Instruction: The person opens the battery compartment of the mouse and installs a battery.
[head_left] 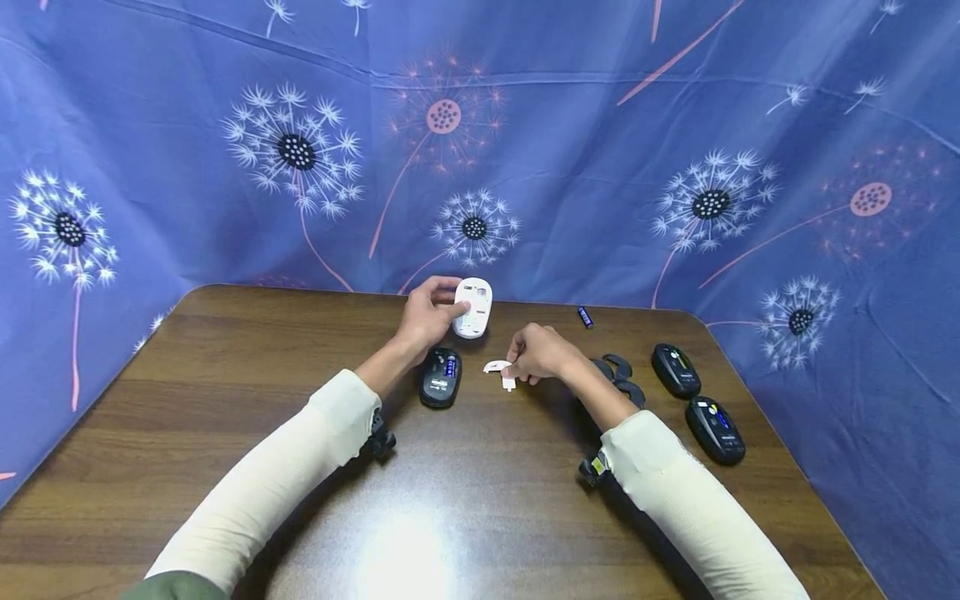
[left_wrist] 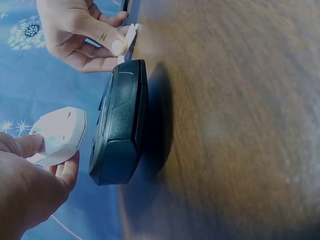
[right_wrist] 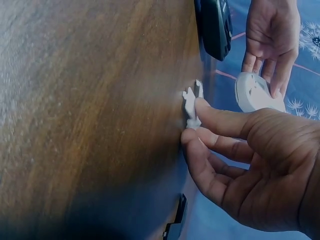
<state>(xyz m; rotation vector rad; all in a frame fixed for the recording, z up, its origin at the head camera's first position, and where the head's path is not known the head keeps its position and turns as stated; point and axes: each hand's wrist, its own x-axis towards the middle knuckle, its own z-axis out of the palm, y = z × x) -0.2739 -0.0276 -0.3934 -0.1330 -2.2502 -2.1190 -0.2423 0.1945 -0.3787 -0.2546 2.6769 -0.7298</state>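
My left hand grips a white computer mouse above the table, thumb on its upturned underside. A hollow compartment shows in that underside. My right hand pinches a small white plastic piece, shaped like a battery cover with a tab, between thumb and fingers low over the tabletop. In the right wrist view the white piece looks to be at the table surface; whether it touches cannot be told. An upturned black mouse with a blue battery lies just below my left hand.
Two more upturned black mice lie at the right. A loose blue battery is near the back edge of the wooden table. Curved black pieces lie partly hidden behind my right forearm. A blue patterned cloth hangs behind.
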